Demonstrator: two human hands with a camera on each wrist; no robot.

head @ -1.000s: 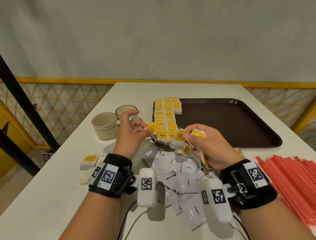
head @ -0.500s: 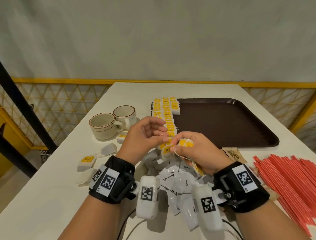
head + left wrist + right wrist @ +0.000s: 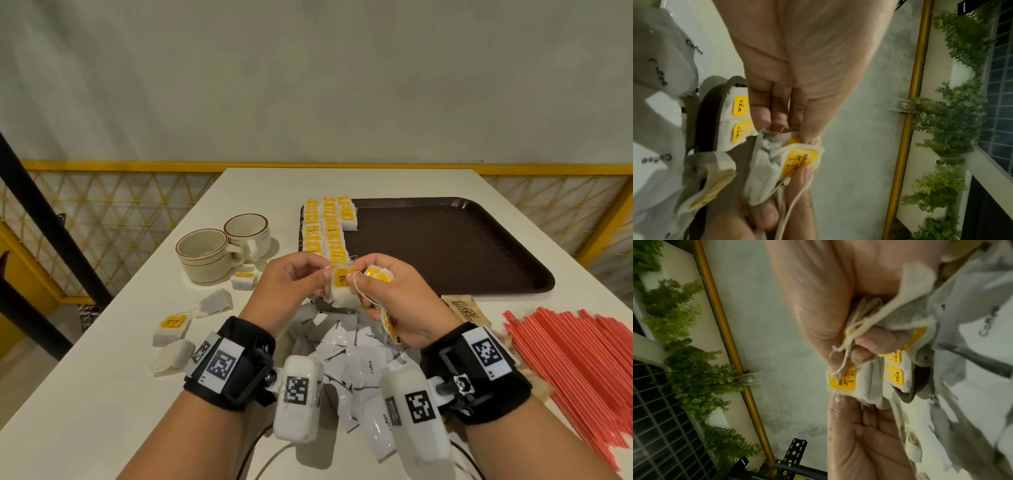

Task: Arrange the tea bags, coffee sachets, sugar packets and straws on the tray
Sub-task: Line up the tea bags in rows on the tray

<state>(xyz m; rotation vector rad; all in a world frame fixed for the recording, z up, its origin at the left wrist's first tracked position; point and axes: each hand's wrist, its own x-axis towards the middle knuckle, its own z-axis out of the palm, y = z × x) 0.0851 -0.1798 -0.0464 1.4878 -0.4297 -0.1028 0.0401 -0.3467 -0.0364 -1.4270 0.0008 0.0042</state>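
You pinch one tea bag between both hands, just above the pile of coffee sachets. Your left hand nips its left edge with thumb and curled fingers. Your right hand pinches the bag's string and yellow tag, and a few more tea bags are tucked in its palm. I think you hold it this way to pull the tangled string free and flatten the bag, so it can lie neat in the row.

The tag on the bag reads "RELAX", though part of it is hidden. Tags close by read "TEA". The white sachets say "Coffee".

The tray sits just past your hands. Rows of tea bags fill its left edge; the rest is bare. Loose tea bags lie on the table to your left, near two cups. Red straws lie at your right, off the tray. A brown packet lies between the straws and the tray; its print is too blurry to read.
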